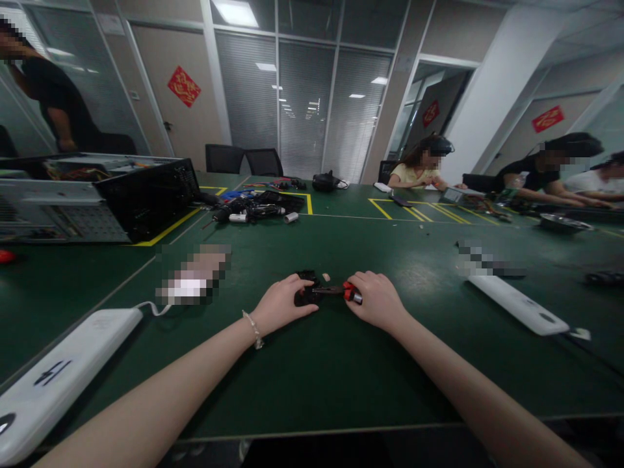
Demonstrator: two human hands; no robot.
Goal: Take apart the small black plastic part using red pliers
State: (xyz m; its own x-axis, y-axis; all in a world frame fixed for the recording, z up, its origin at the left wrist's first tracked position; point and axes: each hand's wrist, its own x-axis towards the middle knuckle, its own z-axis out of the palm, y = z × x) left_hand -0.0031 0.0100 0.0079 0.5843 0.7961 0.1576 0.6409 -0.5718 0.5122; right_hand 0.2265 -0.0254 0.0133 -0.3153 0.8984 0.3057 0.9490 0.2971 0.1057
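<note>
On the green table my left hand [283,300] is closed around a small black part [306,296], whose exact kind I cannot make out. Pliers [351,294] with red handles are gripped in my right hand [377,300]. Their dark jaws point left and reach the black part between the thumb and fingers of my left hand. Just beyond the jaws lies a small pale piece [326,277]. My palms hide some of the handles and of the black part.
A black open computer case [146,201] stands at the left. White power banks [73,370] lie on both sides, the left one cabled to a blurred phone [195,276]. Tools and a drill [224,213] are heaped farther back. Other people sit at the far right; one stands at the far left.
</note>
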